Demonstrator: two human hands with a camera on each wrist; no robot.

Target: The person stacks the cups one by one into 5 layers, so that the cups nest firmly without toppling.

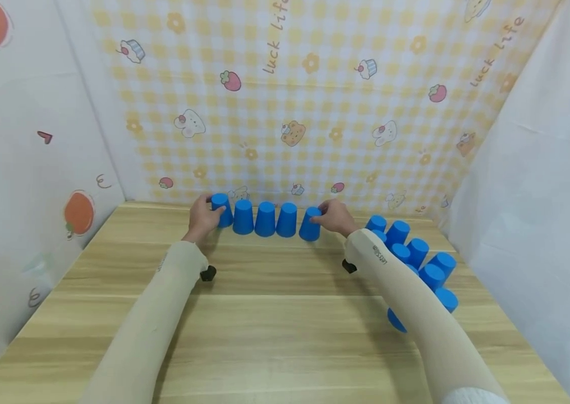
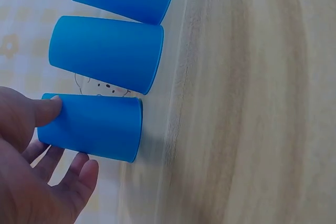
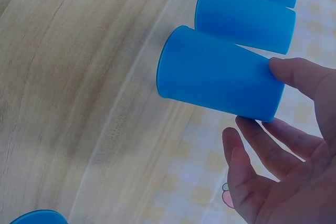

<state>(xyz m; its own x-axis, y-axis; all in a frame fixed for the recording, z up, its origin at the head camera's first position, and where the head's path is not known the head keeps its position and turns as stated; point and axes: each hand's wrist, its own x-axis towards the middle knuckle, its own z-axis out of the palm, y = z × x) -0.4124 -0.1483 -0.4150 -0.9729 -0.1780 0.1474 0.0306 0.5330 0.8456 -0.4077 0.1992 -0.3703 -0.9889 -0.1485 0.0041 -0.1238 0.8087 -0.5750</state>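
Observation:
Several blue cups stand upside down in a row along the back of the wooden table. My left hand [image 1: 203, 216] pinches the leftmost cup [image 1: 223, 211] near its narrow top, thumb on the near side and fingers round the outer side, as the left wrist view shows with this cup [image 2: 94, 127]. At the other end, the rightmost cup [image 1: 310, 224] is held between thumb and fingertips of my right hand [image 1: 336, 216]; the right wrist view shows this cup [image 3: 220, 74] slightly tilted. Between the two hands sit three more cups, the middle one [image 1: 266, 219] among them.
On the right side of the table [image 1: 275, 348] stands a group of several more upside-down blue cups [image 1: 418, 252], partly hidden under my right forearm. A yellow checked cloth [image 1: 265, 112] hangs behind the row, and white cloths [image 1: 542, 168] hang at both sides.

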